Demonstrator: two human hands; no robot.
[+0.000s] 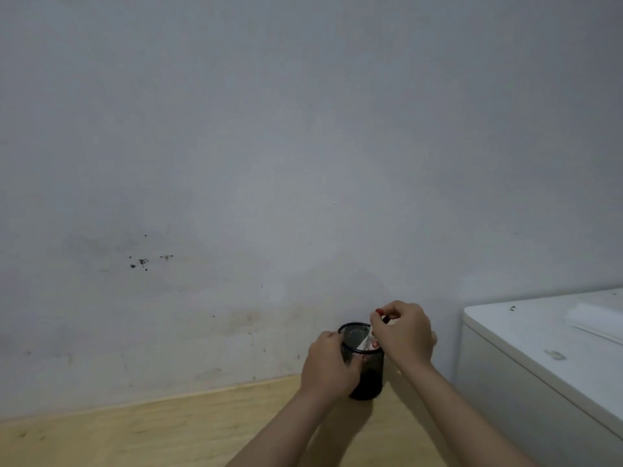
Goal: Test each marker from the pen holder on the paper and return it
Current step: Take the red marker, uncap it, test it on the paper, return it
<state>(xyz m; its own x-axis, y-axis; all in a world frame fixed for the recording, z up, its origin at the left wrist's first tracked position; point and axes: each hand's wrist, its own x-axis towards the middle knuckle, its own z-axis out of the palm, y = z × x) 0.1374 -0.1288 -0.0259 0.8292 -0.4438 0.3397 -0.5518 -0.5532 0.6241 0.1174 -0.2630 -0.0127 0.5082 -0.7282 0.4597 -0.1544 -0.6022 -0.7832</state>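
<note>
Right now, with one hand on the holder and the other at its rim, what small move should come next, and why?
Probably lift the marker straight up and clear: the right hand pinches it at the rim of the pen holder, which the left hand steadies. No paper is in view, so lifting out is only a guess.

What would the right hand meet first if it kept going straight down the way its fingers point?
Probably the markers in the pen holder: the right hand sits over its rim, the left hand grips its side.
</note>
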